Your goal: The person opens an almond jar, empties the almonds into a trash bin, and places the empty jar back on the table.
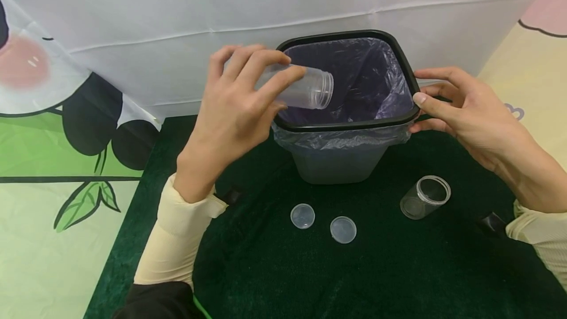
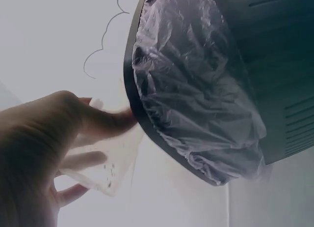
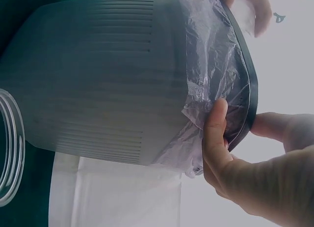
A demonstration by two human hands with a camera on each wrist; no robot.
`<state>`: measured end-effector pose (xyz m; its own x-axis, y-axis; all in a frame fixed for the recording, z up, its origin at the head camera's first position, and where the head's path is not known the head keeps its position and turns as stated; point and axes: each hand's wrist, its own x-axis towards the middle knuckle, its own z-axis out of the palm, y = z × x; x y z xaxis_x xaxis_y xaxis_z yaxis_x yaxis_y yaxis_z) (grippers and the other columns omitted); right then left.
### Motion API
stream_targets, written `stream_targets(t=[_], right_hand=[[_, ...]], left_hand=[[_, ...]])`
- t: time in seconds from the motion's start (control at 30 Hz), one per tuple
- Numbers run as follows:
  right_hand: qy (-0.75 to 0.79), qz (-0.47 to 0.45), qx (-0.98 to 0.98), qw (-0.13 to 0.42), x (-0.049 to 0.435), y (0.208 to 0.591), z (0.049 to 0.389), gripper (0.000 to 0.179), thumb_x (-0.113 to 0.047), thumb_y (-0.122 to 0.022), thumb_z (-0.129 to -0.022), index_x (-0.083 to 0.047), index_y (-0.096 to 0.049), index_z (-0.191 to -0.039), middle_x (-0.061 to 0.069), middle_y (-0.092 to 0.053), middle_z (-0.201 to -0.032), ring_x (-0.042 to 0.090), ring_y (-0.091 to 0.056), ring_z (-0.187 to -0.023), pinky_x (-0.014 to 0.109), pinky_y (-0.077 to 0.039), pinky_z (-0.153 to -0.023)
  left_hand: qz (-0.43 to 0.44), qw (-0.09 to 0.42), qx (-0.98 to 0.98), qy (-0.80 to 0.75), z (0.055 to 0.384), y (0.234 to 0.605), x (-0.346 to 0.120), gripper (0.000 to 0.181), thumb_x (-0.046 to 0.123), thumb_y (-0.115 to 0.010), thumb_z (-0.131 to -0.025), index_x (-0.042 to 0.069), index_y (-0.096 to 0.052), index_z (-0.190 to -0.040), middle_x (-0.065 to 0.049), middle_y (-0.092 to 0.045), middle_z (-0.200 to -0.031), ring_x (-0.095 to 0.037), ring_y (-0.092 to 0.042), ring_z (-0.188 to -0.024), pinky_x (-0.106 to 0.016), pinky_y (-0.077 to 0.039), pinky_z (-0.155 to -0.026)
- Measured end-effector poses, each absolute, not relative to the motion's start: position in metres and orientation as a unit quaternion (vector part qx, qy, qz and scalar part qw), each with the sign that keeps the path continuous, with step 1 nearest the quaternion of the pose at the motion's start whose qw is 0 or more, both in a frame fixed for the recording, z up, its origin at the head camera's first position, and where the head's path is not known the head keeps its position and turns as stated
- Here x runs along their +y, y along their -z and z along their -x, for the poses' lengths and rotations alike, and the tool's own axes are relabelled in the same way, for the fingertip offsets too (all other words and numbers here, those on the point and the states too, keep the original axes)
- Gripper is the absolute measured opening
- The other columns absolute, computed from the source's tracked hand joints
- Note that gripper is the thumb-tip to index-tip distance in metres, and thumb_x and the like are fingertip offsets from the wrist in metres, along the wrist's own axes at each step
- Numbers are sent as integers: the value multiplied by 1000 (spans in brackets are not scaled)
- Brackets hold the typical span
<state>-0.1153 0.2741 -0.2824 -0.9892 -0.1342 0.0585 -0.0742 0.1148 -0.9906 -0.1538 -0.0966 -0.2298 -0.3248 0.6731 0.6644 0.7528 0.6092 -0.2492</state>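
Note:
My left hand (image 1: 241, 95) grips a clear plastic jar (image 1: 310, 87) lying on its side, its open mouth over the lined trash bin (image 1: 334, 164). Small dark specks show in the jar in the left wrist view. My right hand (image 1: 469, 112) pinches the bin's black rim (image 1: 413, 82) at its right side, thumb on the rim and fingers on the outside. A translucent bag (image 1: 341, 137) lines the bin and folds over its edge. In the right wrist view, the fingers (image 3: 216, 124) press against that bag. The bin's bottom inside is partly hidden.
A second clear jar (image 1: 425, 197), without a lid, stands on the dark green cloth (image 1: 274, 279) at right. Two round translucent lids (image 1: 302, 216) lie in front of the bin. Behind it hangs a white printed backdrop (image 1: 177, 9).

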Motion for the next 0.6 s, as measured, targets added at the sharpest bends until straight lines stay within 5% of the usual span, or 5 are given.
stream_targets(t=[0.27, 0.6], right_hand=[[673, 72, 735, 25, 275, 283, 115, 51, -7, -62, -103, -15, -45, -151, 9, -56, -124, 19, -68, -96, 28, -63, -74], [658, 66, 749, 26, 274, 282, 115, 53, -10, -62, -104, -17, -44, -153, 9, -54, -125, 19, -67, -96, 28, -62, -75]], left_hand=[[425, 339, -834, 92, 152, 228, -99, 49, 42, -73, -97, 14, -66, -136, -13, -69, -128, -35, -63, -116, -53, -45, -102], [391, 282, -872, 86, 151, 229, -99, 50, 48, -68, -99, 13, -67, -135, -12, -75, -116, -33, -68, -101, -48, -52, -85]])
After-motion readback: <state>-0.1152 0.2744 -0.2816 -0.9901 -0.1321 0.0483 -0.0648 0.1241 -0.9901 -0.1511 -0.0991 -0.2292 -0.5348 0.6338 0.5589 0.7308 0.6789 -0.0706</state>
